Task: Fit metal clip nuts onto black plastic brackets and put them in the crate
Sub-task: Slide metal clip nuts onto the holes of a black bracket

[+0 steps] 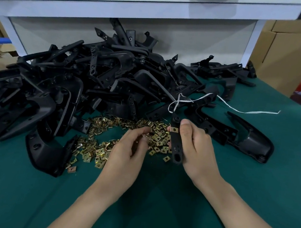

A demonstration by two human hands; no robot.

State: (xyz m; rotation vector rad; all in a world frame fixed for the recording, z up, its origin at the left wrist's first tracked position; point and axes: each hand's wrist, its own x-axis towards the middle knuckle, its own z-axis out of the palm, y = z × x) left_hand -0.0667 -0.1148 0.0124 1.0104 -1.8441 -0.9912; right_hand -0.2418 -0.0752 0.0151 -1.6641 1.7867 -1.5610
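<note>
Head view
Right hand (196, 147): a black bracket (176, 145) is gripped upright above the green worktop (250, 178), with one clip nut (174, 129) seated on it.
Left hand (129, 148): the fingers are curled into the clip nut pile (97, 145); whether a nut is pinched cannot be told.
Bracket heap (95, 71): piled behind the nuts.

Even overhead light — soft shadows (edges bowed), slight blur.

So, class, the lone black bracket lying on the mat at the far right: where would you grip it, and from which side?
Probably the slim tapering arm of the bracket, from the right and above: it is narrow enough to pinch, that side is open green mat, and another bracket crowds its left.
</note>
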